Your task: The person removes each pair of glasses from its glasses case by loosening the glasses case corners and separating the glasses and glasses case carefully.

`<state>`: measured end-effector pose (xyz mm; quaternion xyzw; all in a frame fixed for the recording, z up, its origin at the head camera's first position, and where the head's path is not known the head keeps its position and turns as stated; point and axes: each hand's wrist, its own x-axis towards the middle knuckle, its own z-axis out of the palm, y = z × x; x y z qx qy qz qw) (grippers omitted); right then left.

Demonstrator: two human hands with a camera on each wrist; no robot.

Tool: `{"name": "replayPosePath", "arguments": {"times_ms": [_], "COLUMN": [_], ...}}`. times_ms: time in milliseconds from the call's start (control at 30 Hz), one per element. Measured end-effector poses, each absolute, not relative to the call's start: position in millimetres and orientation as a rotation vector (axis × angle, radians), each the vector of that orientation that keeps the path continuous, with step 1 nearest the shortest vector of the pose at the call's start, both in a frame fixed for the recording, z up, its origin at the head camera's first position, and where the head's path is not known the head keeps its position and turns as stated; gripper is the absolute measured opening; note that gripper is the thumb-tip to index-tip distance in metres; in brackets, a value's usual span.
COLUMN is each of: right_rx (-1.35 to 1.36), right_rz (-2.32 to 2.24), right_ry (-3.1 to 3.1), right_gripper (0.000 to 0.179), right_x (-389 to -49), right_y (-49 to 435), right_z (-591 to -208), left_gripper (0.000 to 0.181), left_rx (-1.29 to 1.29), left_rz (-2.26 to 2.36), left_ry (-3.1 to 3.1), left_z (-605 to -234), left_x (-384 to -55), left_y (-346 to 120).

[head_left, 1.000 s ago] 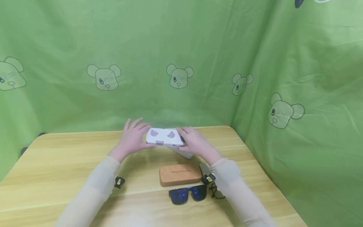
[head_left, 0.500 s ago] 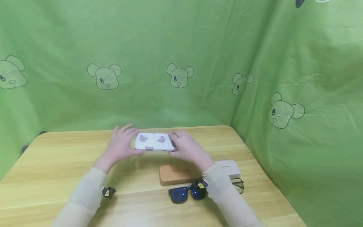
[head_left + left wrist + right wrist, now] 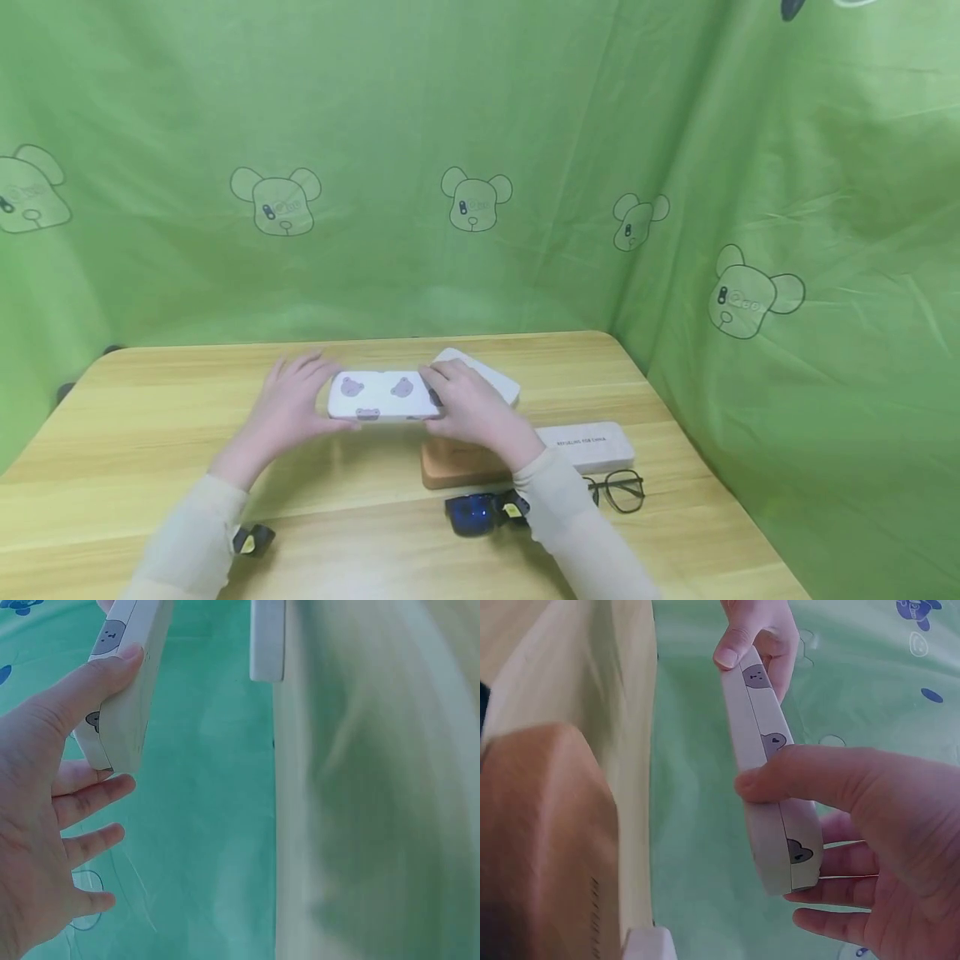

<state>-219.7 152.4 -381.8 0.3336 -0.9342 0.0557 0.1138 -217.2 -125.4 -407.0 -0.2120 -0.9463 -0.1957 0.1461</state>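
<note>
A white glasses case with grey bear faces (image 3: pixel 384 395) is held up off the table between both hands, and its lid seam looks closed. At its left end my left hand (image 3: pixel 291 406) pinches it with thumb and forefinger, the other fingers spread in the left wrist view. My right hand (image 3: pixel 474 402) grips the right end, thumb on the near edge and fingers behind, as the right wrist view shows on the bear-print case (image 3: pixel 769 772). Partly under the right hand and wrist lies a brown glasses case (image 3: pixel 450 468); blue-lensed sunglasses (image 3: pixel 471 514) are beside it, partly covered by the wrist camera.
Behind the right hand lies a plain white case (image 3: pixel 487 375), set at a slant. To the right are a pale case with lettering (image 3: pixel 592 444) and thin-framed eyeglasses (image 3: pixel 624 490). A green curtain (image 3: pixel 375 275) stands along the back and sides of the wooden table (image 3: pixel 150 433).
Both hands have carried the bear-print case left and nearer to me. The plain white case behind, the pale lettered case and the eyeglasses now show more fully; the right forearm covers more of the sunglasses.
</note>
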Motion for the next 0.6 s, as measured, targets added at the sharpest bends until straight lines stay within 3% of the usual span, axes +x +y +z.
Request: {"name": "replayPosePath", "arguments": {"times_ms": [600], "right_rx": [1.040], "right_rz": [0.079], "right_ry": [-2.788], "right_gripper": [0.077], "right_x": [-204.6], "right_y": [125.6], "right_z": [-406.0], "left_gripper": [0.090], "left_rx": [-0.539], "left_rz": [-0.565], "left_ry": [-2.789], "left_z": [-426.9], "left_x": [-190.1], "left_y": [-148.8]}}
